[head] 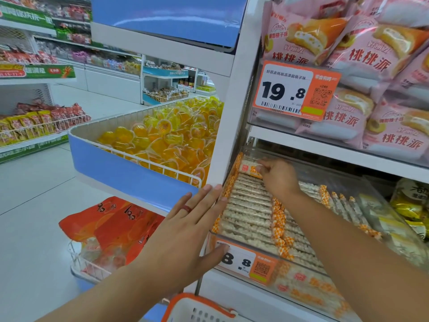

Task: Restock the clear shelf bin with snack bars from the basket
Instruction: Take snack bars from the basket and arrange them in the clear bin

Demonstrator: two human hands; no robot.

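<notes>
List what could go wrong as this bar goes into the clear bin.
1. The right hand pinches the orange-and-white wrapped snack bar over tightly packed rows; forcing it in may crush or dislodge neighbours.
2. The left hand lies flat against the clear plastic shelf bin; pushing could shift it or knock its orange price tag.

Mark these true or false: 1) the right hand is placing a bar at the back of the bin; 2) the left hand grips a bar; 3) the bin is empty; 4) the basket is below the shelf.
1) True: the right hand pinches a snack bar at the back of the clear bin.
2) False: the left hand lies flat against the bin's corner, holding nothing.
3) False: rows of bars fill it.
4) True: the basket sits at the bottom edge.
</notes>
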